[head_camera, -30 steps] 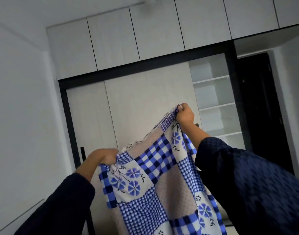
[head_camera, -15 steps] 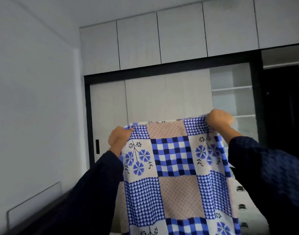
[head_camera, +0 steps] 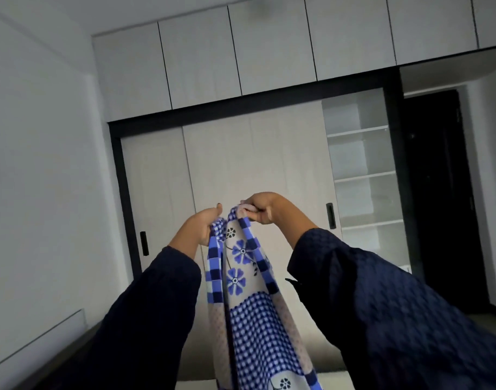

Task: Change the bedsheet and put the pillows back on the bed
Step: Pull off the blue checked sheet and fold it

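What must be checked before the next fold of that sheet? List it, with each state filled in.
1. Left hand grips a top corner of the sheet: ok.
2. Right hand grips the other top corner: ok.
3. The two corners are held close together: ok.
4. Side edges line up all the way down: cannot tell, the lower part is out of frame.
5. Bottom end hangs free: cannot tell, out of view.

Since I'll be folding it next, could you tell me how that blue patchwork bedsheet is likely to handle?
Probably floppy: the patchwork bedsheet hangs in a limp, narrow drape below where the left hand and right hand grip its top edge. Likely light, since both hands hold it raised by small grips alone.
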